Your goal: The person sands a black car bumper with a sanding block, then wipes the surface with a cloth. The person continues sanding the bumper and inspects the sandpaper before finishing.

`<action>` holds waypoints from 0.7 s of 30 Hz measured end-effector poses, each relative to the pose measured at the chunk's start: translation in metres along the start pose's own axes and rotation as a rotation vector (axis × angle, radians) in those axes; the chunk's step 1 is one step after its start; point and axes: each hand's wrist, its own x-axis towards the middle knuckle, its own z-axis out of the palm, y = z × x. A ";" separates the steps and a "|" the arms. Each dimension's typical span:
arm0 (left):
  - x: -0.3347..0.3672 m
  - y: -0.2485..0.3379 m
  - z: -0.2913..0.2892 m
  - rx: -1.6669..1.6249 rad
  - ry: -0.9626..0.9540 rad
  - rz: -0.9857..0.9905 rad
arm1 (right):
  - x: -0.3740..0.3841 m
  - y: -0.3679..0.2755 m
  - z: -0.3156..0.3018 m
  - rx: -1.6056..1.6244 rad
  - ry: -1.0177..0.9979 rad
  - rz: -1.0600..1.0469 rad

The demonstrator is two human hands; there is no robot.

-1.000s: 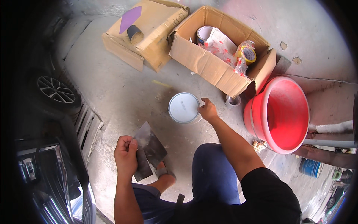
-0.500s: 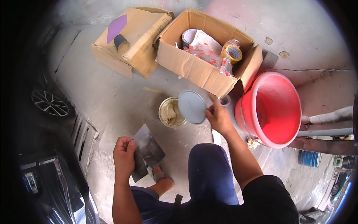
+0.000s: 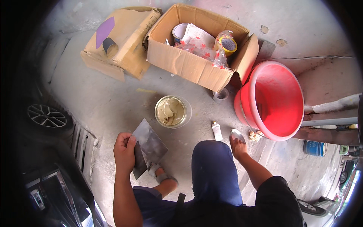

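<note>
My left hand is closed on two thin grey flat plates, one lighter and one darker, pinched between thumb and fingers. An uncovered round tin of beige putty stands on the floor just beyond them. Right of my knee, my right hand grips the tin's round lid, which is tilted and seen almost edge-on, low near the floor. A white tube lies between the tin and that hand.
Two cardboard boxes stand at the back: one closed box and one open box holding tape and plastic wrap. A red bucket is at the right, near a grey tape roll. A dark car borders the left.
My right hand has carried the lid from beside the tin to the right and nearer to me, uncovering the white tube from view. My left hand keeps the plates in nearly the same place.
</note>
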 end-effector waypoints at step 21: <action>-0.013 0.008 0.000 -0.392 -0.164 -0.259 | 0.026 -0.208 -0.252 2.418 -0.599 -0.408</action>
